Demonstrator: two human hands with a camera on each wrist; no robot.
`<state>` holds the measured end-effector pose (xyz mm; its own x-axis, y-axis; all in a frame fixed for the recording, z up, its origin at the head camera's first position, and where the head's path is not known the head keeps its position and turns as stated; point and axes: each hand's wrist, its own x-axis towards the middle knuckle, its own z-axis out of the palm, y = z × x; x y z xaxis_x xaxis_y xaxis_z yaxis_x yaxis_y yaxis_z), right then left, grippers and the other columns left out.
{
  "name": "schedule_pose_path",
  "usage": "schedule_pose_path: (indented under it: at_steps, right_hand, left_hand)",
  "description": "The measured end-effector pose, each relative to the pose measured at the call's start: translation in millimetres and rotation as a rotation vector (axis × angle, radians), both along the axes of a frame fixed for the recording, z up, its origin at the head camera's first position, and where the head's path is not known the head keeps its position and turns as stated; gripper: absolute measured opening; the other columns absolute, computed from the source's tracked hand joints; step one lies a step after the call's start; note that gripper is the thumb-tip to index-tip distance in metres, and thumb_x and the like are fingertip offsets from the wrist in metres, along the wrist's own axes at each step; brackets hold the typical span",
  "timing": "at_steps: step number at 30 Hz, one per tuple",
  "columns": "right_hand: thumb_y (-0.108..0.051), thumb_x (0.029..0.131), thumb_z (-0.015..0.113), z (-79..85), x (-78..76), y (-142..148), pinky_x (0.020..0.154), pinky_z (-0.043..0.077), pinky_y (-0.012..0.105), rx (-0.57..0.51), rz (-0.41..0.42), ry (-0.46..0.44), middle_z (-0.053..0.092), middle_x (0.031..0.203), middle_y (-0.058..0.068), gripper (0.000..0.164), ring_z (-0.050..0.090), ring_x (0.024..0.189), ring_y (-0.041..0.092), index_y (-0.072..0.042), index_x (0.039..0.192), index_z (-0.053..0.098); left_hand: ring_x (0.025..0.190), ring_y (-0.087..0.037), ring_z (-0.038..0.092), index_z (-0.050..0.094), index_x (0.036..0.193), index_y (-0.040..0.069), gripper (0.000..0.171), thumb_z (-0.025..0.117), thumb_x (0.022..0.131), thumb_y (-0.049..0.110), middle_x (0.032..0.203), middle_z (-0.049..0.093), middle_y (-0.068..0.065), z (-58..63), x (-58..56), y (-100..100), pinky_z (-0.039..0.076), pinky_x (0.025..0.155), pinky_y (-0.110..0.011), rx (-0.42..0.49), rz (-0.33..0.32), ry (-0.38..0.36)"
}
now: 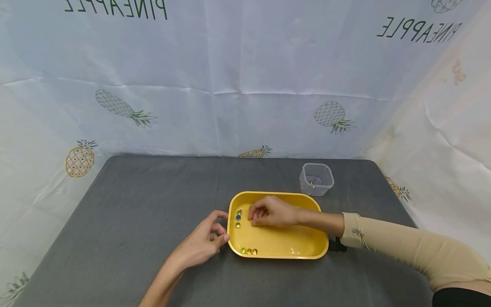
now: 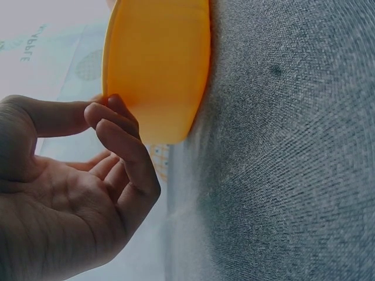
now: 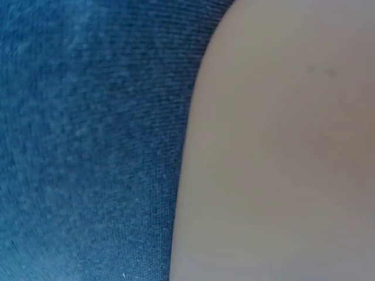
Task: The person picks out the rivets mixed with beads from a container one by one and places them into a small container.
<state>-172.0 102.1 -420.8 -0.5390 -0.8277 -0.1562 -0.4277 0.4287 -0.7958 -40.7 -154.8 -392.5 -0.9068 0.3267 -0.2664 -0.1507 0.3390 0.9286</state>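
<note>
A shallow yellow tray [image 1: 284,241] lies on the grey table. At its left end, my left hand [image 1: 201,243] holds the rim, thumb at the edge and bent fingers against the outer wall [image 2: 161,64], as the left wrist view shows. My right hand [image 1: 276,212] reaches low into the tray from the right, fingertips pinched together over a small glass marble, mostly hidden. Another greenish marble [image 1: 250,207] shows beside its knuckles. Just left of that hand sits a short column of marbles, including a blue marble [image 1: 238,217]. Several yellow and amber marbles [image 1: 249,251] line the tray's near side.
Behind the tray at right stands a clear plastic container [image 1: 316,177] with a small shiny thing inside. A dark object [image 1: 337,245] lies by the tray's right end, under the right forearm. A pineapple-print curtain [image 1: 230,119] encloses the table [image 1: 126,238].
</note>
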Motion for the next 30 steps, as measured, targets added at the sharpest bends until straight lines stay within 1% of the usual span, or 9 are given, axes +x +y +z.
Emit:
schedule_pose_path:
  at_steps: [4, 7, 10, 18, 22, 26, 30]
  right_hand:
    - [-0.011, 0.098, 0.08, 0.5, 0.4, 0.9, 0.076, 0.057, 0.018, 0.006, 0.009, 0.035, 0.076, 0.09, -0.001, 0.005, 0.064, 0.079, 0.002, -0.01, 0.103, 0.08]
    - [-0.011, 0.098, 0.08, 1.0, 0.5, 1.7, 0.076, 0.056, 0.018, 0.013, 0.015, 0.058, 0.076, 0.089, -0.002, 0.005, 0.063, 0.078, 0.001, -0.009, 0.102, 0.08]
    - [-0.011, 0.097, 0.08, 1.3, 0.7, 2.2, 0.075, 0.056, 0.017, 0.021, 0.017, 0.061, 0.075, 0.088, -0.003, 0.004, 0.063, 0.078, 0.0, -0.008, 0.101, 0.08]
    - [-0.013, 0.099, 0.079, 4.3, 0.2, 4.8, 0.077, 0.056, 0.019, 0.017, 0.028, 0.012, 0.073, 0.089, -0.002, 0.005, 0.063, 0.079, 0.004, -0.008, 0.1, 0.079]
    - [-0.012, 0.099, 0.079, 10.1, -0.2, 7.7, 0.079, 0.058, 0.02, 0.003, 0.009, -0.01, 0.075, 0.09, -0.001, 0.004, 0.066, 0.082, 0.005, -0.008, 0.099, 0.079]
    - [-0.01, 0.099, 0.079, 16.1, -1.0, 10.5, 0.078, 0.06, 0.021, -0.025, -0.01, -0.033, 0.078, 0.092, 0.004, 0.005, 0.07, 0.083, 0.007, -0.007, 0.102, 0.08]
    - [-0.008, 0.099, 0.078, 20.8, -2.7, 14.3, 0.077, 0.061, 0.022, -0.059, 0.001, -0.047, 0.08, 0.094, 0.009, 0.007, 0.071, 0.083, 0.009, -0.005, 0.105, 0.079]
  left_hand:
    - [0.066, -0.015, 0.054, 0.042, 0.149, -0.003, 0.047, 0.061, 0.107, 0.004, 0.093, 0.066, -0.014, -0.2, 0.5, 0.5, 0.042, 0.057, -0.025, 0.006, -0.005, 0.004]
    - [0.066, -0.015, 0.054, 0.042, 0.149, -0.002, 0.047, 0.062, 0.107, 0.004, 0.094, 0.066, -0.014, -0.3, 0.0, 0.8, 0.043, 0.057, -0.025, 0.006, -0.008, 0.003]
    - [0.066, -0.014, 0.054, 0.042, 0.148, -0.002, 0.046, 0.061, 0.107, 0.004, 0.094, 0.066, -0.013, -0.4, -0.6, 0.8, 0.043, 0.058, -0.025, -0.003, -0.008, 0.0]
    - [0.065, -0.014, 0.054, 0.041, 0.149, -0.002, 0.048, 0.063, 0.107, 0.006, 0.092, 0.064, -0.01, -0.1, 1.0, -0.1, 0.042, 0.057, -0.026, 0.011, -0.009, -0.007]
    - [0.066, -0.015, 0.055, 0.041, 0.149, -0.002, 0.048, 0.063, 0.107, 0.006, 0.092, 0.065, -0.01, -0.2, 0.8, -0.2, 0.043, 0.058, -0.027, 0.01, -0.01, -0.008]
    - [0.066, -0.014, 0.055, 0.042, 0.149, -0.001, 0.047, 0.063, 0.107, 0.006, 0.093, 0.065, -0.011, -0.4, -0.2, -0.3, 0.044, 0.058, -0.026, -0.004, -0.006, -0.013]
    - [0.066, -0.014, 0.055, 0.043, 0.148, -0.001, 0.046, 0.063, 0.107, 0.005, 0.093, 0.066, -0.012, 0.1, -0.2, -0.2, 0.044, 0.058, -0.026, -0.005, -0.007, -0.012]
